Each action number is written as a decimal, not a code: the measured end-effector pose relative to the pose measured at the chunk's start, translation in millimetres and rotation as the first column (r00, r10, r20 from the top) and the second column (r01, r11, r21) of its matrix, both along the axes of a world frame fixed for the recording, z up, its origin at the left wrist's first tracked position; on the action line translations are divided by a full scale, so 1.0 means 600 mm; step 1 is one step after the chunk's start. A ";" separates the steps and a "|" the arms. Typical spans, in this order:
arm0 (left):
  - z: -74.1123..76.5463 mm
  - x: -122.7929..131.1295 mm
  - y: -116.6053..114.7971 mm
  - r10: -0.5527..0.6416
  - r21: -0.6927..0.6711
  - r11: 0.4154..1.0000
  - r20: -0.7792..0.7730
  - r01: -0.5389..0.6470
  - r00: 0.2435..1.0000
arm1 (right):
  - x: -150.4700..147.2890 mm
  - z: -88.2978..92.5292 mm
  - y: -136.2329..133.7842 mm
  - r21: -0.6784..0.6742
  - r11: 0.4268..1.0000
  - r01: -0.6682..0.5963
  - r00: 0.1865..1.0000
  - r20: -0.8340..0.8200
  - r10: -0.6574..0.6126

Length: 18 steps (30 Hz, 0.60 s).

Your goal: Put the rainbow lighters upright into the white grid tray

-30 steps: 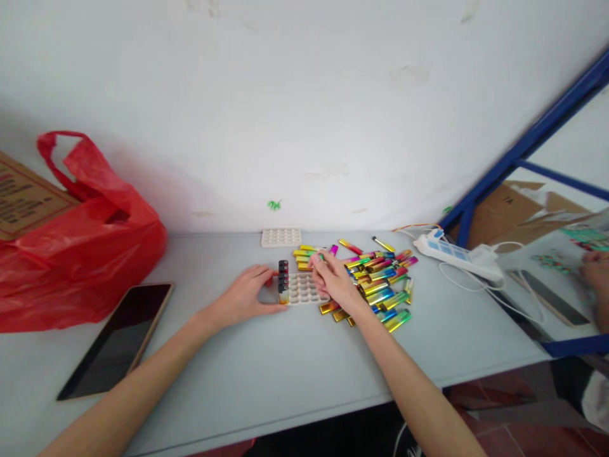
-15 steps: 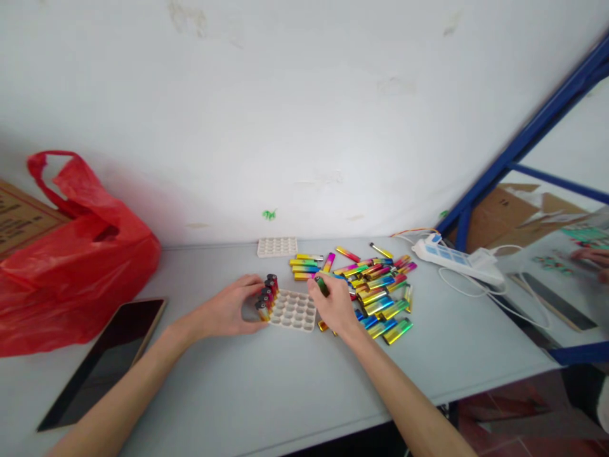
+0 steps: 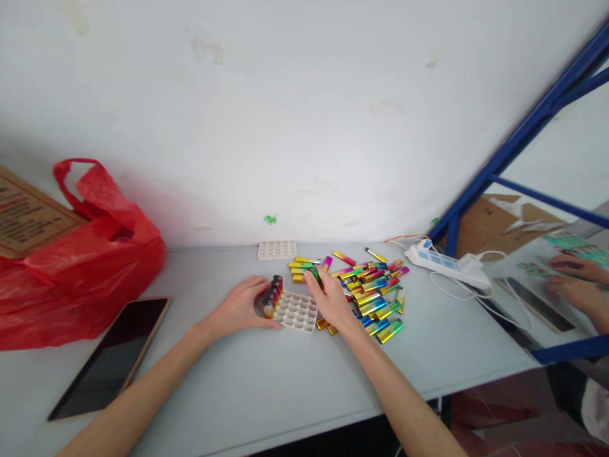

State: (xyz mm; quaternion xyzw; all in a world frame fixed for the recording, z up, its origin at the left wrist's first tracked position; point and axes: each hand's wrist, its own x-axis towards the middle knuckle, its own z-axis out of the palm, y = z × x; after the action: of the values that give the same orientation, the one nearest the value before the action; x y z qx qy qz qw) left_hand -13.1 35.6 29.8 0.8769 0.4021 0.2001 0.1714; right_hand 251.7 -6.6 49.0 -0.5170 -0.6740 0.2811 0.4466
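Red plastic bag (image 3: pixel 80 254) slumps far left of the white tray (image 3: pixel 297 312), with a dark phone (image 3: pixel 111 355) a little nearer. The left hand (image 3: pixel 240 308) cups its grip on the tray's left edge, beside the one row of lighters (image 3: pixel 272 295) standing in sockets. Every other socket is bare, so I'd say barely a start is made. Over the tray's far right corner the right hand (image 3: pixel 330 301) has its grip pinched on a single dark lighter (image 3: pixel 314 274), just clear of the sockets. Right of the tray, a big pile of lighters (image 3: pixel 375 292) lies loose on the counter (image 3: pixel 285 381).
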 end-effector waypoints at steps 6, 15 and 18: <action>-0.017 0.001 0.010 0.016 -0.015 1.000 0.011 -0.016 1.000 | 0.003 -0.002 0.023 0.109 0.963 -0.248 0.944 0.251 0.214; -0.011 0.009 0.004 0.073 -0.024 0.997 0.033 -0.072 0.997 | 0.010 -0.041 0.057 0.079 0.980 -0.181 0.914 0.381 0.138; -0.010 0.010 0.003 0.074 -0.030 0.997 0.034 -0.073 0.997 | 0.016 -0.046 0.063 0.087 0.974 -0.210 0.904 0.397 0.159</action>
State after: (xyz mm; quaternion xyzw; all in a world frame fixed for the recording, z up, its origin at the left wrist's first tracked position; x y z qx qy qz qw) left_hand -7.4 37.4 24.1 0.8553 0.4339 0.2158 0.1833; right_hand 261.1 31.1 21.1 -0.4667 -0.8114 0.1707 0.3078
